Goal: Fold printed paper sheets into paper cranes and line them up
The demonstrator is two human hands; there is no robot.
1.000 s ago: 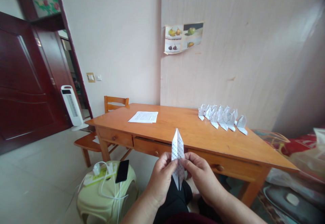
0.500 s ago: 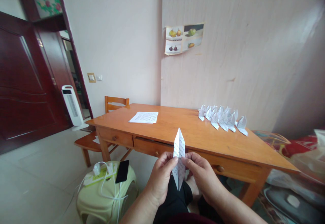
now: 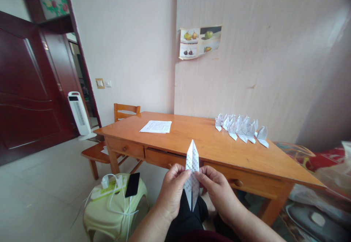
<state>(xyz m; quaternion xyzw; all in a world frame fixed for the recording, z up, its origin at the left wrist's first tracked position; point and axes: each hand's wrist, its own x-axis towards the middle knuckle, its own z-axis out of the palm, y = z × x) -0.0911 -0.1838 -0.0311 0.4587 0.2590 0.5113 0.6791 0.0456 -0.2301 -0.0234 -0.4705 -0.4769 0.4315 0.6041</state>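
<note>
White folded paper (image 3: 192, 158), side edges in the close-pinched grip of left hand (image 3: 173, 188) and right hand (image 3: 218, 186), ends free.

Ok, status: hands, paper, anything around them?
Left hand and right hand pinching folded paper by opposite edges. Paper pointed at top, slit showing at lower end. Table beyond, folded pieces on its right side.
</note>
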